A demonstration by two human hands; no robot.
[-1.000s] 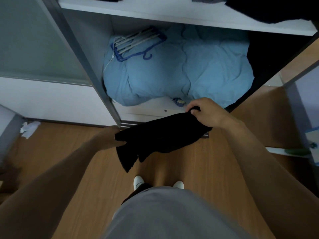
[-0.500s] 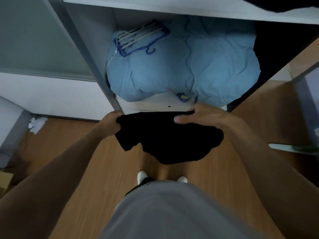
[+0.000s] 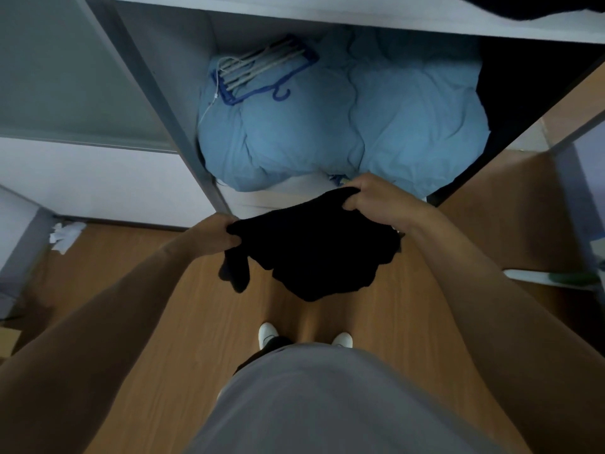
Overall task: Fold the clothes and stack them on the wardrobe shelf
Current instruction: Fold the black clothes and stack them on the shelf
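Dim, flat, cool-toned light is covering the scene, with no glare showing on any surface. The blue duvet (image 3: 343,126) is reading as the brightest area; directly above it the white wardrobe shelf (image 3: 327,14) is catching soft light along its front edge, and to its right the compartment is falling into deep shadow. Just below the duvet, the black garment (image 3: 314,247) is rendering as a near-featureless dark mass. Wide-angle distortion is bending the frame uprights left of the duvet. Forearms and grey shirt at the bottom are appearing soft and enlarged
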